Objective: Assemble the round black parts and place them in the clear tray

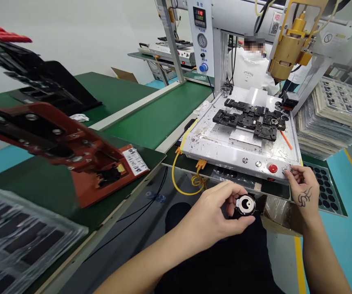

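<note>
My left hand (217,212) grips a small round watch-like part (245,204) by its edge, thumb in front and fingers behind. Its upturned face has a pale ring around a black centre with a light curved shape. At the right end of the machine's front panel, my right hand (305,188) has its thumb and forefinger at a silver button (285,170), the other fingers curled. Left of that button are a red button (273,168) and two more silver ones. On the white machine bed (206,139) lie black fixture blocks (249,118) with an orange stick (286,140) beside them.
A gold dispensing head (289,53) hangs above the bed. At left stands a red lever press (99,175) near clear trays (19,245). Stacked trays (332,118) rise at right. Yellow cable (178,188) loops below the front edge. A person in white (251,69) is behind the machine.
</note>
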Available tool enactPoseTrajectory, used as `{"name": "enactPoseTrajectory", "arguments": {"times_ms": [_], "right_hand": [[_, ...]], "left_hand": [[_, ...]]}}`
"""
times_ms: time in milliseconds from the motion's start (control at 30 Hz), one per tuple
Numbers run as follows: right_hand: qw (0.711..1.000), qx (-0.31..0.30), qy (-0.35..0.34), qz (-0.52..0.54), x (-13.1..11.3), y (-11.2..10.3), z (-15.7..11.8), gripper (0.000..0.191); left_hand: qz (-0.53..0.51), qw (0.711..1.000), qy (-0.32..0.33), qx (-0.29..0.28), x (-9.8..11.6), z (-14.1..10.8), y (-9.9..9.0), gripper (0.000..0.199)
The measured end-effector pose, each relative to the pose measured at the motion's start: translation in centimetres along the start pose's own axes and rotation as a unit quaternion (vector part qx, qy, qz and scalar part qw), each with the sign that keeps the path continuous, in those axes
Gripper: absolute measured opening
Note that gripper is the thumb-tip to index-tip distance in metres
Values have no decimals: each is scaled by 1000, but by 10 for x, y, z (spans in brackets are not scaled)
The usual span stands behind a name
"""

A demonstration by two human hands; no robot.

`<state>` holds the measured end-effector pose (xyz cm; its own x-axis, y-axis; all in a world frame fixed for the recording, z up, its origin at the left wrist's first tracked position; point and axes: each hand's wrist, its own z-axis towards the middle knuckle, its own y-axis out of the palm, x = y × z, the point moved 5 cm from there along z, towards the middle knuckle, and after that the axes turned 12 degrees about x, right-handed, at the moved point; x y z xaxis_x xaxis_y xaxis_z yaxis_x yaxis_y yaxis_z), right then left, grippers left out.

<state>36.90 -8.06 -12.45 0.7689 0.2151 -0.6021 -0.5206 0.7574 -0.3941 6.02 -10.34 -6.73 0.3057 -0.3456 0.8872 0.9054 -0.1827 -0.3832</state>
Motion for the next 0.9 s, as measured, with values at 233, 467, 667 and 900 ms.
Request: {"name": "enactPoseTrajectory", "arguments": {"times_ms": [233,467,667,900], "right_hand": [[995,83,-55,20,-13,-21,-32,7],[957,-214,-152,126,-53,66,-96,29],[958,-228,-160,62,-48,119,-112,40],[964,-219,-149,12,-45,128,-118,27]], "left_hand": [[30,999,6,-20,-63,7,-19,32],[21,994,38,-97,-149,35,17,37],[76,984,108,-119,-171,45,33,35],[94,980,116,-130,-174,18,32,39]]}}
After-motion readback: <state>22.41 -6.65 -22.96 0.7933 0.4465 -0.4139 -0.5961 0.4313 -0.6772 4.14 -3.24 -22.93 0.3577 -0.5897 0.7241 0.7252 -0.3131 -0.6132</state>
